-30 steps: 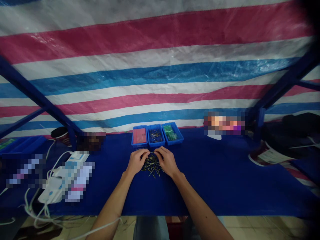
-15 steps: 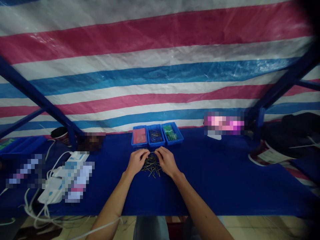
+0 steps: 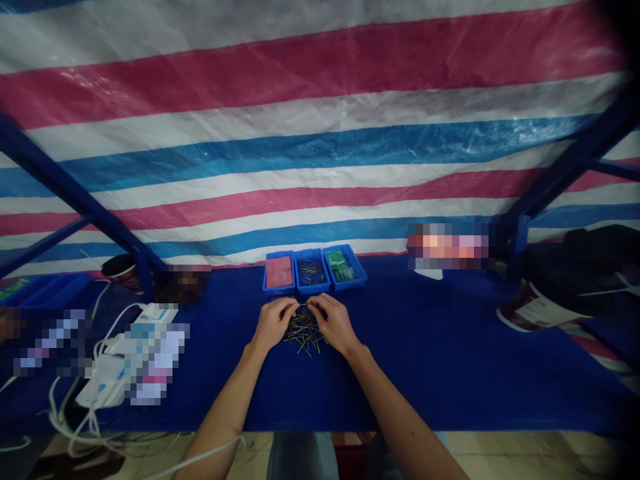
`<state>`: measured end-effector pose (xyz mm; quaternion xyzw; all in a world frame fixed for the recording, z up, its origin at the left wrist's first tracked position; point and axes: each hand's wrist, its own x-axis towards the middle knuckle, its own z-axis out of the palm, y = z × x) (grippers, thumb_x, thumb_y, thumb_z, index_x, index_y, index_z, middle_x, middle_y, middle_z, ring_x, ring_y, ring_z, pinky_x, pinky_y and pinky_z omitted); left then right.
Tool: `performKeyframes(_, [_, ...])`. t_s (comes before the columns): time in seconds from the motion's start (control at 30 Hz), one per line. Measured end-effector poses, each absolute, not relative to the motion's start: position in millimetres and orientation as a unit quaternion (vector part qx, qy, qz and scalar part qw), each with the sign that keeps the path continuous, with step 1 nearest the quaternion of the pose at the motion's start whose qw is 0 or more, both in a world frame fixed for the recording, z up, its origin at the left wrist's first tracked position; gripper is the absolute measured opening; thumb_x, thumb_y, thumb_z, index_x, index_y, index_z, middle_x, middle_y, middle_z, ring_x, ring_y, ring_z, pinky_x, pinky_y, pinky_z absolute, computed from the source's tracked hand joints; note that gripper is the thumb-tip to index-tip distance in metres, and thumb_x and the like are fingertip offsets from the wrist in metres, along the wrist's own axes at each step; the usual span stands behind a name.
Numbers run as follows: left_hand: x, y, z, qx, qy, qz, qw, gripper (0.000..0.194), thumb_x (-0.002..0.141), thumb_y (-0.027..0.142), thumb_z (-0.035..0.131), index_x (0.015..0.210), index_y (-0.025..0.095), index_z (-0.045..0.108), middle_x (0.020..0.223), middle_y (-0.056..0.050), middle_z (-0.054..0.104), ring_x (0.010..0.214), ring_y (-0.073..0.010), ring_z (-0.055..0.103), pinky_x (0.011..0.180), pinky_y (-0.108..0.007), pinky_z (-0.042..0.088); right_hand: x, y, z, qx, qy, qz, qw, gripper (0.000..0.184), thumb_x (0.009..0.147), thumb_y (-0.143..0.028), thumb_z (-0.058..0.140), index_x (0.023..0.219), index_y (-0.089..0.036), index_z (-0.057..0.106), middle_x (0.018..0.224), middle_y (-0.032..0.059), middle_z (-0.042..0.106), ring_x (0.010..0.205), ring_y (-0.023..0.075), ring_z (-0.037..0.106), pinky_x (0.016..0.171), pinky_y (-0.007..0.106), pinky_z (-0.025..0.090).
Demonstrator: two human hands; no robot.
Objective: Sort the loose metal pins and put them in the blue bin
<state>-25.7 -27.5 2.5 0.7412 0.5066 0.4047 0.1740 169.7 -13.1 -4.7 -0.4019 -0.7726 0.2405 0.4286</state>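
My left hand (image 3: 273,323) and my right hand (image 3: 334,323) face each other over the blue table. Between their fingertips lies a thin rod (image 3: 303,305), pinched at both ends; its exact kind is too small to make out. Just below, a loose pile of thin dark and yellowish rods (image 3: 305,333) is spread between my wrists. Three blue trays stand behind my hands: the left tray (image 3: 279,291) holds pink pieces, the middle tray (image 3: 314,289) has thin dark rods, and the right tray (image 3: 350,284) contains green pieces.
A white power strip (image 3: 107,383) with tangled cables lies at the left. Beyond it are another blue tray (image 3: 55,291) and a dark tub (image 3: 120,268). Another tub (image 3: 540,310) stands at the right. Blue frame posts and a striped tarp (image 3: 320,200) close off the back.
The fingers of my right hand have shifted slightly to the left along the thin rod. My left hand looks the same.
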Motion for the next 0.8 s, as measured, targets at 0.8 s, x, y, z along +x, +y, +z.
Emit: performKeyframes(0.8, [-24.4,-27.7,3.6,0.743,0.505,0.406,0.166,0.024,0.098,0.031,0.052,0.088,0.019,0.070,0.072,-0.002,0.068,0.068,-0.0142,0.064,0.068,-0.024,0.048,170.2,-13.9,-1.2,-0.406,-0.774,0.232,0.427,0.020,0.100,-0.025,0.048,0.103,-0.024,0.067,0.093,0.0047,0.068,0.086,0.0195,0.063,0.079,0.030,0.049])
